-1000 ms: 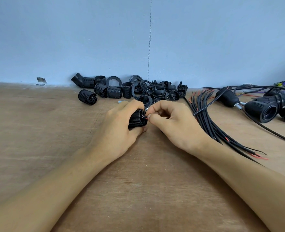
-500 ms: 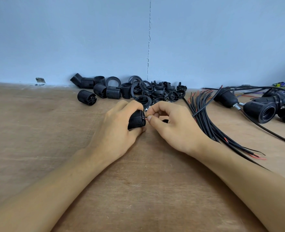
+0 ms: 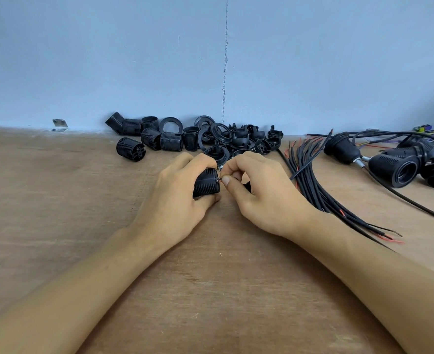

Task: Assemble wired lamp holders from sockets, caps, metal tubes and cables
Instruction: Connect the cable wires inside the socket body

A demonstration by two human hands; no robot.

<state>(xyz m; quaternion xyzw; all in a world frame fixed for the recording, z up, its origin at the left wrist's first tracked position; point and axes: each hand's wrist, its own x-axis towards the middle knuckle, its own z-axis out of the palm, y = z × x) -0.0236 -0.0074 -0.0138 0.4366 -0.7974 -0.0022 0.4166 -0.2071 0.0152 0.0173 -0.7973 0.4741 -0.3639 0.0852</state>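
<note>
Head view:

- The left hand curled round a ribbed black socket, thumb underneath and fingers over the top, and held it just above the wooden table, near the centre of the view.
- The socket lay on its side, its long axis running roughly 9 to 3 o'clock, with its end face turned towards 3 o'clock.
- The right hand sat directly at 3 o'clock from that face. Thumb and forefinger were pinched on a thin dark tip that touched the face; it looked like a wire end, though it was too small to be sure.
- The coming push would probably have to run along the socket's axis, from 3 towards 9 o'clock, with the right hand feeding and the left bracing.
- The cable bundle lay at 3 o'clock, just beside the right hand and nearer it than the left.
- The pile of loose sockets and caps sat at 12 o'clock against the wall.
- Assembled holders lay at 2 o'clock, well apart from both hands.
</note>
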